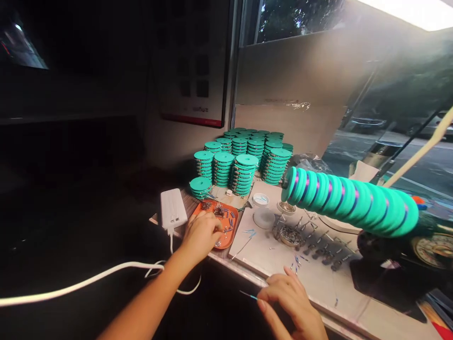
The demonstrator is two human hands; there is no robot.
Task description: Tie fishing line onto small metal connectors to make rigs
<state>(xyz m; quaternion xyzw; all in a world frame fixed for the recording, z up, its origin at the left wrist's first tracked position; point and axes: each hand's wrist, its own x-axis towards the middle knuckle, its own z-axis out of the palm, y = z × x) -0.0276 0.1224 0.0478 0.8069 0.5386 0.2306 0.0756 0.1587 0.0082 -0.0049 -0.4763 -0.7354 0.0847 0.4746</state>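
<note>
While the left hand (201, 233) curls into the orange plastic tray (233, 230) of small parts, its grasp hidden, apparently picking one out, which calls for a fine fingertip pinch, the right hand (292, 302) pinches a thin blue-tipped pin (247, 295) off the white worktop (318, 283) edge.

Rests the left hand (201, 233) on the orange tray (231, 233), fingertips down among small metal and blue parts; grip not discernible. Pinches a thin blue-tipped pin (248, 295) in the right hand (292, 302) at the near edge of the white board (318, 278). Shows a white power bank (172, 208) with cable (88, 281) just left of the tray, stacked teal discs (244, 160) behind it, and a horizontal row of teal discs (350, 200) above the board at right.
</note>
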